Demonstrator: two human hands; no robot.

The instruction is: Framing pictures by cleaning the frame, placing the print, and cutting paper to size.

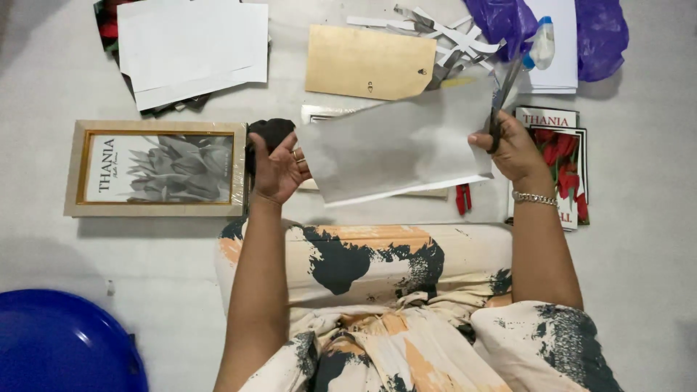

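Note:
My left hand (279,168) pinches the left edge of a grey-white sheet of paper (396,149) and holds it up in front of me. My right hand (517,151) grips a pair of scissors (503,94) at the sheet's right edge, blades pointing away from me. A bracelet sits on my right wrist and a ring on my left hand. A small dark object (271,132) lies just behind my left hand.
A framed grey flower print (156,168) lies to the left, white sheets (192,47) behind it. A tan board (365,63), paper strips (454,36), a glue bottle (541,42), a purple bag (601,36), a red flower print (566,163), red clips (463,198), a blue plate (62,345).

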